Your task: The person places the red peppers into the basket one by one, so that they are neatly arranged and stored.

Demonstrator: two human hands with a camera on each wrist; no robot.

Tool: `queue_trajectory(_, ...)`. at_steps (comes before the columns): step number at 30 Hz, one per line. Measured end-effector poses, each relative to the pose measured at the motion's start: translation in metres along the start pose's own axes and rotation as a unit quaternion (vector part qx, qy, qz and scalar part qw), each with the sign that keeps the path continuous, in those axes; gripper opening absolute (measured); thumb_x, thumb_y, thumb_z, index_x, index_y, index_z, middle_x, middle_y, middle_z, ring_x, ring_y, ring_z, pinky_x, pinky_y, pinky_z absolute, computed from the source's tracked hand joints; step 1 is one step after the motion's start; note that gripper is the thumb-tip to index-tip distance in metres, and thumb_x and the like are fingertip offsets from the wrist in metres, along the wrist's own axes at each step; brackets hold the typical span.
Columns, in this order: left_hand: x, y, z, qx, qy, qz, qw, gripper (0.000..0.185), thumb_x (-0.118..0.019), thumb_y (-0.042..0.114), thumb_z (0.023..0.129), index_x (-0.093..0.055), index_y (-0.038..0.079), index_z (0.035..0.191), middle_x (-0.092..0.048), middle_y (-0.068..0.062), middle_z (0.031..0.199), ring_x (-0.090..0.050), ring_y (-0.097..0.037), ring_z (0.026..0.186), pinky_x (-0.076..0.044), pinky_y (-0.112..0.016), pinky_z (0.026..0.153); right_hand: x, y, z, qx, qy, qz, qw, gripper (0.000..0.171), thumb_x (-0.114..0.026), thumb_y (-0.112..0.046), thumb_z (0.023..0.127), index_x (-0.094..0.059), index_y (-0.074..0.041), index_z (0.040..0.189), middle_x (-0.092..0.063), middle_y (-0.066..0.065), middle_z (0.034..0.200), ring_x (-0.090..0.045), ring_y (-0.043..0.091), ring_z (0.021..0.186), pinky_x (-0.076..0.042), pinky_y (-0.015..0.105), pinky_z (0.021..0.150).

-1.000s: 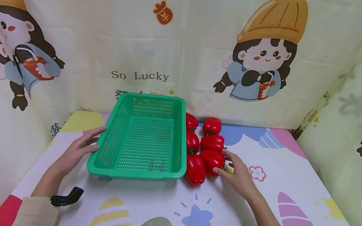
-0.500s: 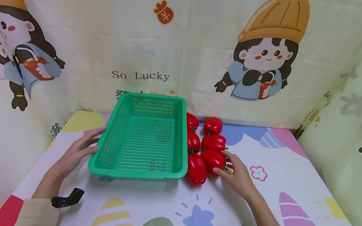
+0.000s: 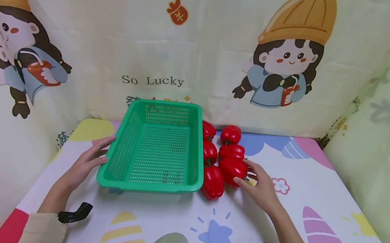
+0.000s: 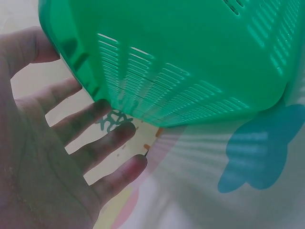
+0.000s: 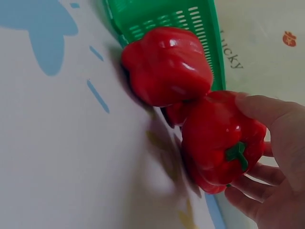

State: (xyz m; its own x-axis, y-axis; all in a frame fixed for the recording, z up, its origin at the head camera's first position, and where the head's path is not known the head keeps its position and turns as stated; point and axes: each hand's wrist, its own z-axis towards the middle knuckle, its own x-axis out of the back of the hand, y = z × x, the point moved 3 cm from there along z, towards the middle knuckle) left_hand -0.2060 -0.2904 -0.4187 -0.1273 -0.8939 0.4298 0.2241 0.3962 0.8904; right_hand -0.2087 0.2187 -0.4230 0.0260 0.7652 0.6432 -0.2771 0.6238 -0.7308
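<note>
Head view: right hand [image 3: 261,188] grips red pepper [image 3: 230,170] apart from basket rim [image 3: 148,188].

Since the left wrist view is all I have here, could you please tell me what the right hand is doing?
Observer: The right hand grips a red pepper between its thumb and fingers.

Operator: Thank you. Are there any more peppers on the table that I cannot see?

Observer: Yes, five other peppers show in the head view, all just to the right of the green basket.

Operator: And which way does the stem of the held one face, please?

Observer: The right wrist view shows its green stem on the side toward the right hand.
</note>
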Motion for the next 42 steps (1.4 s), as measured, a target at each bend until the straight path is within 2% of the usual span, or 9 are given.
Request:
queue_trajectory(4,0.000,0.001,-0.001,-0.012,0.000,0.002,0.9999,0.054,-0.043,0.020,0.102,-0.027,0.020,0.153,-0.025,-0.001,0.160,-0.035,0.011,0.121,-0.023,-0.075,0.100,0.002,-0.001,0.000,0.001,0.004,0.008,1.000,0.066,-0.075,-0.028,0.084,-0.046,-0.011,0.141,-0.055,0.013,0.133,-0.057,0.033,0.116,-0.051,0.052,0.091)
queue_trajectory(9,0.000,0.002,0.000,-0.018,-0.003,0.012,0.9997,0.054,-0.042,0.019,0.102,-0.027,0.020,0.154,-0.026,0.001,0.160,-0.036,0.010,0.124,-0.030,-0.063,0.101,0.007,-0.005,0.001,0.006,0.013,0.013,1.000,0.068,-0.076,-0.026,0.082,-0.046,-0.011,0.141,-0.055,0.011,0.132,-0.057,0.030,0.116,-0.053,0.050,0.090)
queue_trajectory(11,0.000,0.002,0.000,-0.019,-0.003,0.010,0.9998,0.054,-0.042,0.019,0.102,-0.027,0.020,0.154,-0.026,0.000,0.160,-0.036,0.010,0.124,-0.030,-0.064,0.102,0.008,-0.006,0.002,0.008,0.013,0.017,1.000,0.067,-0.076,-0.026,0.083,-0.046,-0.012,0.142,-0.055,0.010,0.133,-0.057,0.029,0.116,-0.052,0.050,0.090)
queue_trajectory(15,-0.001,0.002,0.000,-0.017,-0.004,-0.001,0.9998,0.054,-0.042,0.020,0.102,-0.027,0.020,0.154,-0.026,-0.002,0.160,-0.034,0.013,0.122,-0.023,-0.075,0.100,0.009,-0.008,0.002,0.009,0.012,0.025,1.000,0.066,-0.075,-0.025,0.084,-0.046,-0.011,0.141,-0.055,0.011,0.133,-0.057,0.030,0.117,-0.052,0.050,0.091)
queue_trajectory(24,0.001,0.002,-0.001,-0.011,0.000,-0.001,0.9999,0.054,-0.042,0.021,0.102,-0.026,0.021,0.154,-0.027,0.002,0.159,-0.033,0.015,0.121,-0.023,-0.076,0.100,0.009,-0.015,0.004,0.005,0.022,0.029,0.999,0.067,-0.075,-0.026,0.084,-0.044,-0.012,0.142,-0.054,0.010,0.135,-0.057,0.029,0.117,-0.053,0.047,0.090)
queue_trajectory(27,0.001,0.003,-0.001,-0.013,0.000,-0.001,0.9999,0.054,-0.041,0.021,0.102,-0.026,0.021,0.154,-0.027,0.002,0.160,-0.032,0.015,0.122,-0.023,-0.076,0.100,0.011,-0.020,0.005,0.010,0.025,0.031,0.999,0.067,-0.075,-0.027,0.084,-0.045,-0.012,0.142,-0.054,0.008,0.135,-0.057,0.027,0.117,-0.054,0.040,0.090)
queue_trajectory(32,0.001,0.001,-0.001,-0.013,0.000,-0.001,0.9999,0.054,-0.041,0.022,0.102,-0.026,0.022,0.154,-0.027,0.003,0.159,-0.031,0.016,0.123,-0.023,-0.076,0.100,0.013,-0.029,0.006,0.014,0.026,0.037,0.999,0.069,-0.076,-0.028,0.083,-0.044,-0.013,0.143,-0.055,0.005,0.134,-0.057,0.023,0.117,-0.051,0.019,0.088)
queue_trajectory(42,0.000,-0.002,0.000,-0.008,0.001,-0.008,0.9999,0.054,-0.043,0.023,0.102,-0.026,0.023,0.154,-0.027,0.004,0.159,-0.032,0.015,0.123,-0.022,-0.076,0.100,0.017,-0.038,0.008,0.023,0.029,0.048,0.998,0.067,-0.075,-0.026,0.084,-0.045,-0.015,0.143,-0.055,0.005,0.134,-0.056,0.022,0.118,-0.048,0.013,0.088)
